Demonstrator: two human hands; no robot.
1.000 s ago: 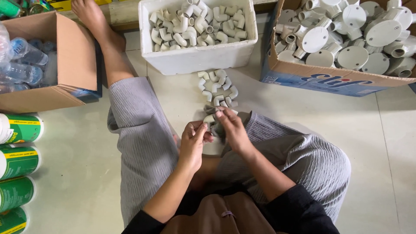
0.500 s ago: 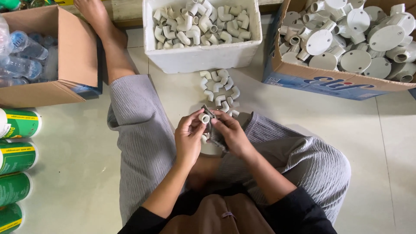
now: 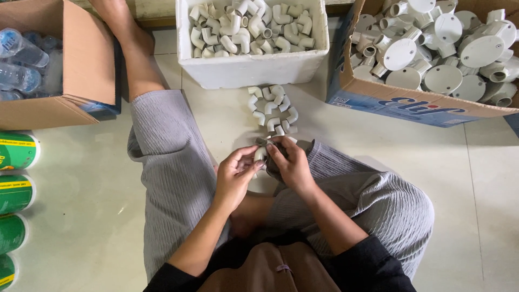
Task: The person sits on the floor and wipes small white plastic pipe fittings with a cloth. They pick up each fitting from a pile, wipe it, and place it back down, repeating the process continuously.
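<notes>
- Green cylindrical cans (image 3: 13, 189) with yellow bands are laid on their sides along the left edge of the floor.
- Clear water bottles (image 3: 21, 59) are held in an open brown cardboard box (image 3: 86, 65).
- A white pipe elbow (image 3: 260, 154) is pinched by the left hand (image 3: 235, 176) and the right hand (image 3: 289, 162), both closed on it, above the lap.
- A dark cloth (image 3: 273, 165) is gripped under the right hand.
- Loose elbows (image 3: 273, 111) are clustered on the floor just beyond the hands.
- More elbows fill a white foam box (image 3: 251, 70).
- Round white junction boxes (image 3: 443, 43) are piled in a cardboard carton (image 3: 411, 103) with a blue printed side.
</notes>
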